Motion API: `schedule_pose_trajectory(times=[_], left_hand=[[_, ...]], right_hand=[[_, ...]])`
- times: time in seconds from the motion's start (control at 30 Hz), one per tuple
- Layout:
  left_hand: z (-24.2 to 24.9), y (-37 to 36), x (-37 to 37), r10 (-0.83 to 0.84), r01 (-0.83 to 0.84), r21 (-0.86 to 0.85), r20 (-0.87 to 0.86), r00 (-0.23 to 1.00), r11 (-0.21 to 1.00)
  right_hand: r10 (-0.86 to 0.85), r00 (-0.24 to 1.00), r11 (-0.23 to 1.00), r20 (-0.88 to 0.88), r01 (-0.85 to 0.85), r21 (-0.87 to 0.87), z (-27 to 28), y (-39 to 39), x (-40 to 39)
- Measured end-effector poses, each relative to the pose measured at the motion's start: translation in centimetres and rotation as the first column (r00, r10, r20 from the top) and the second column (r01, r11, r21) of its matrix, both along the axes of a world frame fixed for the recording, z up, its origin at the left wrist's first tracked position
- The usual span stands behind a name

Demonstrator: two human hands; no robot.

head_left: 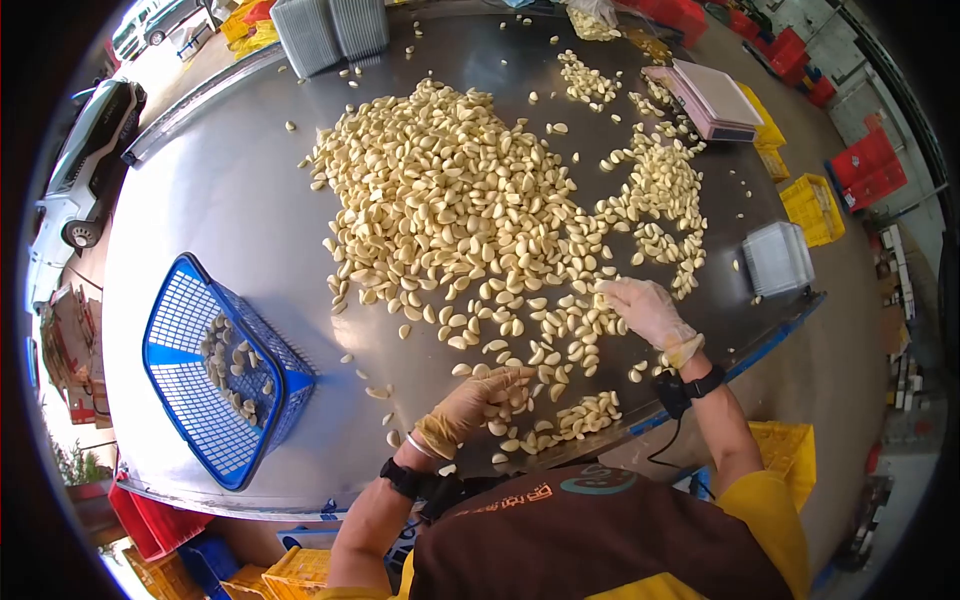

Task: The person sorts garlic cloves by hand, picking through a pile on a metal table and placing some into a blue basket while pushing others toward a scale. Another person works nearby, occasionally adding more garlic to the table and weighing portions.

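Peeled garlic cloves [430, 180] form a big heap in the middle of the metal table, with looser cloves spread toward me. My left hand [478, 405], in a thin clear glove, is curled closed over garlic cloves at the near side of the spread. A small group of cloves [590, 415] lies just to its right. Farther right, my gloved right hand [645, 312] reaches in at the edge of the cloves, its fingers bent and pressed together. What sits between those fingertips is hidden.
A blue plastic basket [225, 465] with some cloves inside stands on the left of the metal table [220, 215]. A pink scale [712, 100] sits at the far right, and clear plastic containers [778, 260] near the right edge. Stacked trays [330, 30] stand at the back.
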State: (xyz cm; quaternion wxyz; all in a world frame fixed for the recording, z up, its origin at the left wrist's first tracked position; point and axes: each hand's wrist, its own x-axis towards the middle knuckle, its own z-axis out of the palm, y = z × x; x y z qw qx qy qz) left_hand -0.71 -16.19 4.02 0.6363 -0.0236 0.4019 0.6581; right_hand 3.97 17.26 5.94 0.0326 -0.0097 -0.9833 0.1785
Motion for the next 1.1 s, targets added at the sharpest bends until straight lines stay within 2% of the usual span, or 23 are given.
schedule_pose_trajectory(times=[0.03,0.1,0.13,0.2,0.23,0.27,0.3,0.33,0.4,0.43,0.47,0.53,0.57,0.6,0.67,0.7,0.8,0.83,0.87,0.93,1.0,1.03,1.1], left_hand=[[0.2,0.0,0.2,0.112,-0.113,0.029,0.014,0.994,0.993],[0.5,-0.3,0.1,0.349,-0.356,0.109,0.08,0.934,0.928],[0.0,-0.5,-1.0,0.489,-0.503,0.069,0.159,0.858,0.861],[0.7,-1.3,-2.7,0.703,-0.719,0.002,0.207,0.68,0.695],[1.1,-1.7,-3.6,0.752,-0.79,0.043,0.28,0.597,0.611],[1.2,-2.2,-4.2,0.786,-0.853,0.073,0.354,0.506,0.516],[0.5,-2.6,-4.8,0.791,-0.858,0.174,0.332,0.514,0.484],[0.1,-2.3,-5.0,0.795,-0.864,0.17,0.339,0.503,0.474],[-0.4,-1.3,-5.3,0.788,-0.879,0.194,0.391,0.476,0.435],[-1.4,-0.9,-4.9,0.753,-0.854,0.214,0.403,0.519,0.474],[-3.3,-0.3,-4.6,0.722,-0.835,0.179,0.43,0.542,0.52],[-3.9,0.7,-3.7,0.624,-0.75,0.145,0.466,0.627,0.645],[-3.7,1.0,-3.3,0.622,-0.727,0.1,0.446,0.643,0.68],[-3.1,0.7,-3.5,0.624,-0.723,0.095,0.438,0.647,0.684],[-2.4,0.4,-3.8,0.661,-0.759,0.105,0.425,0.618,0.642],[-2.3,0.3,-3.9,0.664,-0.76,0.102,0.423,0.617,0.642],[-2.7,-0.4,-3.9,0.725,-0.8,0.124,0.358,0.588,0.587],[-3.2,0.1,-3.7,0.752,-0.808,0.088,0.319,0.577,0.583],[-4.5,0.1,-3.5,0.686,-0.766,0.167,0.358,0.633,0.62],[-3.2,0.9,-3.1,0.66,-0.709,0.04,0.334,0.673,0.704],[-2.8,1.3,-3.0,0.648,-0.697,0.062,0.32,0.692,0.714],[-3.0,1.2,-3.1,0.659,-0.706,0.063,0.309,0.686,0.705],[-3.2,1.1,-2.8,0.668,-0.712,0.06,0.3,0.681,0.7]], right_hand=[[-0.009,1.0,1.0,0.0,0.009,-0.001,-0.3,0.3,-0.6],[-0.023,0.982,0.998,0.186,0.011,0.066,-1.4,1.4,-1.6],[-0.025,0.982,0.998,0.187,0.013,0.069,-1.8,1.5,-1.1],[0.072,0.997,0.93,0.016,-0.073,0.361,-2.5,1.8,0.5],[-0.004,0.972,0.915,0.237,-0.091,0.392,-4.2,2.4,1.9],[0.04,0.969,0.972,0.245,-0.095,0.216,-4.3,2.7,3.3],[-0.039,0.935,0.932,0.354,-0.094,0.35,-2.2,2.1,3.9],[-0.136,0.886,0.872,0.443,-0.105,0.477,0.1,1.5,4.2],[-0.279,0.9,0.846,0.334,0.066,0.53,-1.8,4.7,5.2],[-0.15,0.987,0.876,0.059,0.105,0.471,-2.2,5.0,5.3],[-0.152,0.987,0.873,0.056,0.108,0.475,-2.6,5.4,5.3],[0.016,1.0,0.994,0.016,-0.018,0.112,-1.9,2.6,4.4],[0.076,0.994,0.996,-0.084,-0.071,0.06,-2.0,1.0,3.7],[0.085,0.994,0.993,-0.075,-0.079,0.082,-1.8,-0.5,3.0],[0.125,0.975,0.974,-0.183,-0.086,0.208,-4.5,-1.0,1.4],[0.126,0.975,0.975,-0.183,-0.087,0.204,-5.9,-1.1,0.5],[0.088,0.988,0.827,-0.124,-0.003,0.562,-7.3,-2.5,-2.2],[0.109,0.992,0.783,-0.07,-0.042,0.621,-7.6,-2.0,-2.8],[0.125,0.992,0.731,-0.014,-0.083,0.677,-7.9,-1.5,-3.0],[0.131,0.991,0.72,0.032,-0.117,0.684,-7.0,-2.4,-2.6],[0.124,0.991,0.768,0.04,-0.122,0.629,-6.2,-2.8,-2.1],[0.085,0.992,0.737,0.089,-0.123,0.664,-6.2,-3.3,-1.7],[0.1,0.993,0.735,0.065,-0.118,0.668,-6.4,-3.9,-1.5]])
